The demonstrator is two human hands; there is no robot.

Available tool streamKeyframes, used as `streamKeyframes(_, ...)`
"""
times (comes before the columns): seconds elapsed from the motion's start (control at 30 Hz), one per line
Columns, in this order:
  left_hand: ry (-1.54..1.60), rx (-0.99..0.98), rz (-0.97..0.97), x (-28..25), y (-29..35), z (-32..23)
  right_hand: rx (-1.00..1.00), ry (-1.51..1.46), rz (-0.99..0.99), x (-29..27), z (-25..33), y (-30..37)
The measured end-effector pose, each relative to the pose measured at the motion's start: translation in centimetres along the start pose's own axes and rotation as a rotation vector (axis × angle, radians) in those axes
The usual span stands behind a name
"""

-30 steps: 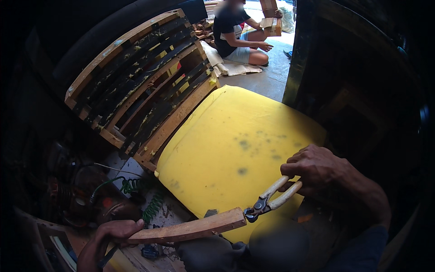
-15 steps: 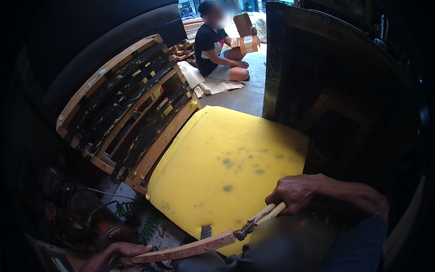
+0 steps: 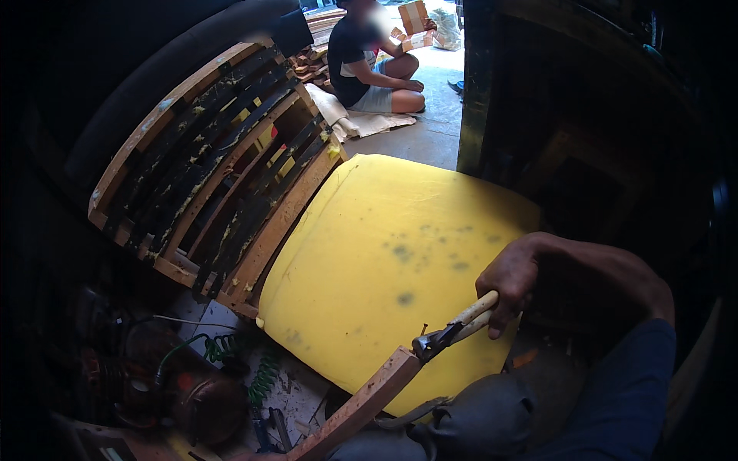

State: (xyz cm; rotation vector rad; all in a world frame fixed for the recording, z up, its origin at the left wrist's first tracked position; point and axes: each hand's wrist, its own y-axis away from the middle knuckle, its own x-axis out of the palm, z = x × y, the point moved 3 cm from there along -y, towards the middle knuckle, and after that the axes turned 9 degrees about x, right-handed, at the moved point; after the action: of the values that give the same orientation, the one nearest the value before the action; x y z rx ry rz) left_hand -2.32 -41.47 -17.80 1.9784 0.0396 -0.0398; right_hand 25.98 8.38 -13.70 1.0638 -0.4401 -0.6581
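Note:
My right hand point(image 3: 510, 278) is closed round the cream handles of a pair of pincers point(image 3: 455, 323). Their dark jaws meet the upper end of a curved wooden slat point(image 3: 361, 399), where a small nail point(image 3: 423, 329) sticks up. The slat slants up from the lower edge, above the near edge of a yellow foam seat pad point(image 3: 361, 261) with dark stains. Only a sliver of my left hand point(image 3: 264, 457) shows, at the slat's lower end, its fingers mostly cut off by the lower edge.
Left of the pad leans a wooden backrest frame point(image 3: 254, 261) with black webbing. A rusty compressor-like tank point(image 3: 204, 399) and a green coiled hose point(image 3: 265, 376) lie lower left. A dark panel point(image 3: 477, 92) stands right. Beyond, a person point(image 3: 357, 69) sits on the floor holding cardboard point(image 3: 415, 23).
My right hand and the pincers have moved up and right. The slat's far end has risen, tilting it more steeply, and my left hand has dropped almost out of view.

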Motion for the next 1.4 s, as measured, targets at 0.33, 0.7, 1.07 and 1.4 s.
streamKeyframes(0.33, 0.016, -0.015, -0.103, -1.3, -0.2, -0.8, -0.334, -0.694, -0.647, 12.2, -2.9, -4.5)
streamKeyframes(0.7, -0.131, -0.038, -0.152, -5.4, -2.4, -8.1, 0.001, -1.648, -1.249, 19.1, -22.4, -6.9)
streamKeyframes(1.07, -0.195, 0.211, -0.463, -4.7, 2.1, -20.5, -0.307, -1.759, -1.163, 10.9, -37.2, -8.3)
streamKeyframes(1.4, -0.046, 0.326, -0.555, -1.3, 0.7, -26.8, 0.198, -1.463, -1.407, 24.6, -27.9, -19.3)
